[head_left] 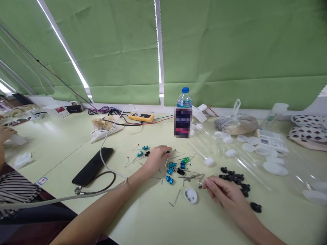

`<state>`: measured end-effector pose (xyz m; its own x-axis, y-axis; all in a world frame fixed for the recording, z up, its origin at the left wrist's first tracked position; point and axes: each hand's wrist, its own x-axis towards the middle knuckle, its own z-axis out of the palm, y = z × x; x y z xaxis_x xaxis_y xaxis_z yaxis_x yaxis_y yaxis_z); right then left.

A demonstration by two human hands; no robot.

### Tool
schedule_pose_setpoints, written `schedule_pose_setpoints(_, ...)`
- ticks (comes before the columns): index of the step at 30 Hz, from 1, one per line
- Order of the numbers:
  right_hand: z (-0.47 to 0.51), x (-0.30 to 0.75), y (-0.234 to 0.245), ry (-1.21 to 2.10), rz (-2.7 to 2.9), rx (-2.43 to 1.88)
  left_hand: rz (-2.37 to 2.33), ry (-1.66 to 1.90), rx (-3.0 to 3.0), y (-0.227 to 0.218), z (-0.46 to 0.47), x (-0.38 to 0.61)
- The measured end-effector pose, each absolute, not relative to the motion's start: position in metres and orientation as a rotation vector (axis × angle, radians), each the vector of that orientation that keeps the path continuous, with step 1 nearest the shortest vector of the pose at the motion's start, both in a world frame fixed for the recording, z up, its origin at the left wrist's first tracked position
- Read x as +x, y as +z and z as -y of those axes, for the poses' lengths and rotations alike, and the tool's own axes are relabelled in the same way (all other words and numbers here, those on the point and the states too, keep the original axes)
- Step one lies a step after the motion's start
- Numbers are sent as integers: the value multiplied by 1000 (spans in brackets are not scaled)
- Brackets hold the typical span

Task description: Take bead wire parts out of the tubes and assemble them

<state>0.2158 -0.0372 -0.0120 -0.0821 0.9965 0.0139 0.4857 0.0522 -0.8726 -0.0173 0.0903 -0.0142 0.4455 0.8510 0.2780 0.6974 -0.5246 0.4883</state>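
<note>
My left hand (156, 159) rests on the pale green table (153, 217), fingers curled over a small blue part among scattered blue, green and black metal pieces (170, 170) with thin wire pins. My right hand (222, 193) lies lower right, fingertips pinched at a small dark piece beside a bundle of hex keys (190, 177). A white round cap (190, 195) sits between the hands, and a bent hex key (175, 198) lies just left of it. A pile of black knobs (236, 180) is right of my right hand.
A water bottle (184, 112) stands behind the parts. A black phone (93, 165) with a white cable lies left. White caps (251, 146), clear plastic tubes, a bagged item (236, 124) and a yellow power strip (141, 117) sit further back. Another person's hand (6, 133) is at far left.
</note>
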Motion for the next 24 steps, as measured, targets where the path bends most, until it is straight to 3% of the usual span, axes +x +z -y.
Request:
schedule_pose_setpoints(8,38,215,-12,1034,1591,-1464,-1661,554,2514,22,-119,-76)
schedule_pose_setpoints(16,36,216,-15,1027,1503,-1483,-1727,227,2464,7,-130,-100)
schedule_pose_setpoints(24,37,216,-15,1066,1501,-1469,-1651,559,2483,23,-113,-76)
